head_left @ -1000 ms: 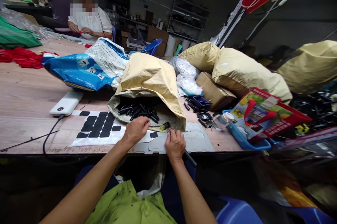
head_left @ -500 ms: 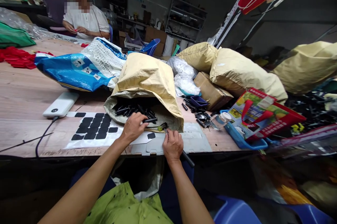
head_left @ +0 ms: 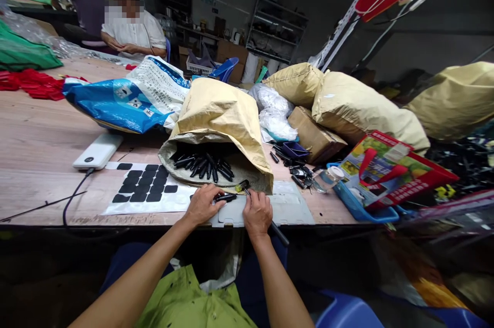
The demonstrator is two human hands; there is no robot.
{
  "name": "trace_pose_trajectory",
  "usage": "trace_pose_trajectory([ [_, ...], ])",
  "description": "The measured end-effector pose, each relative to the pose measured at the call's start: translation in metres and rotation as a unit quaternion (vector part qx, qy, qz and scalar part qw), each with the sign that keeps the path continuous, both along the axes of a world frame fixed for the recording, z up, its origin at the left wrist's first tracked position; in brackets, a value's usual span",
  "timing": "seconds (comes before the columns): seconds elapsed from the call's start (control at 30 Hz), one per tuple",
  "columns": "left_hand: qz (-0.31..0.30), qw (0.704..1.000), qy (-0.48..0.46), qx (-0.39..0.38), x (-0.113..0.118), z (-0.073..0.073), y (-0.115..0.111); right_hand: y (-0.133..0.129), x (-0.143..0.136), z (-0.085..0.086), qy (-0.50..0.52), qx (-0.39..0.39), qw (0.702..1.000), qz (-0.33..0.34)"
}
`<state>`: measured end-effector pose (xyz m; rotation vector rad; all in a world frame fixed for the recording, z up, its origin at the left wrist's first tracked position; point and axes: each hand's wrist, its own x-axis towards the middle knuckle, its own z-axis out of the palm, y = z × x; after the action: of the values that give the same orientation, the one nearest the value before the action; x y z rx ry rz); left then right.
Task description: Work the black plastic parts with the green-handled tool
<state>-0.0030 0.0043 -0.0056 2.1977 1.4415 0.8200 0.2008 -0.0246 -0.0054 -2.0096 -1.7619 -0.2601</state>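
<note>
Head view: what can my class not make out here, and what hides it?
All in the head view:
Black piece: its left end is hidden by the left hand, so the grip is unclear.
Dark rod: its middle is covered by the right hand.
Open tan sack: its upper fold and shadow hide the back inside.
Far-right sack: cut off by the right edge.

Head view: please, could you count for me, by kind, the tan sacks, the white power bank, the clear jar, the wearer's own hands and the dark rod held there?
Tan sacks: 4
White power bank: 1
Clear jar: 1
Wearer's left hand and right hand: 2
Dark rod in the right hand: 1
Total: 9
</note>
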Motion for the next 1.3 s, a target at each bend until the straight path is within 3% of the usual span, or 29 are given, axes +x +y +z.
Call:
trace_pose_trajectory([
  [0.2, -0.005, 1.0, -0.002, -0.024, -0.003, 0.0, 0.003, 0.001, 0.006, 0.016, 0.149, 0.01, 0.988, 0.041],
  [0.4, 0.007, 0.999, -0.007, -0.035, -0.002, 0.0, 0.003, -0.017, -0.004, 0.032, 0.262, 0.036, 0.955, 0.138],
  [0.73, 0.011, 0.999, -0.002, -0.032, -0.001, 0.002, 0.002, -0.041, -0.022, 0.036, 0.167, 0.029, 0.973, 0.155],
  [0.83, 0.014, 0.999, -0.004, -0.034, -0.001, 0.001, 0.002, -0.041, -0.023, 0.035, 0.156, 0.008, 0.977, 0.143],
  [1.0, 0.005, 0.999, -0.008, -0.038, -0.002, 0.003, 0.003, -0.042, -0.03, 0.039, 0.166, 0.041, 0.973, 0.156],
  [1.17, 0.009, 0.999, -0.003, -0.04, -0.002, 0.005, 0.002, -0.042, -0.036, 0.037, 0.166, -0.009, 0.968, 0.186],
  [1.3, 0.012, 0.999, -0.01, -0.041, -0.001, 0.005, 0.001, -0.03, -0.026, 0.038, 0.182, 0.01, 0.97, 0.161],
])
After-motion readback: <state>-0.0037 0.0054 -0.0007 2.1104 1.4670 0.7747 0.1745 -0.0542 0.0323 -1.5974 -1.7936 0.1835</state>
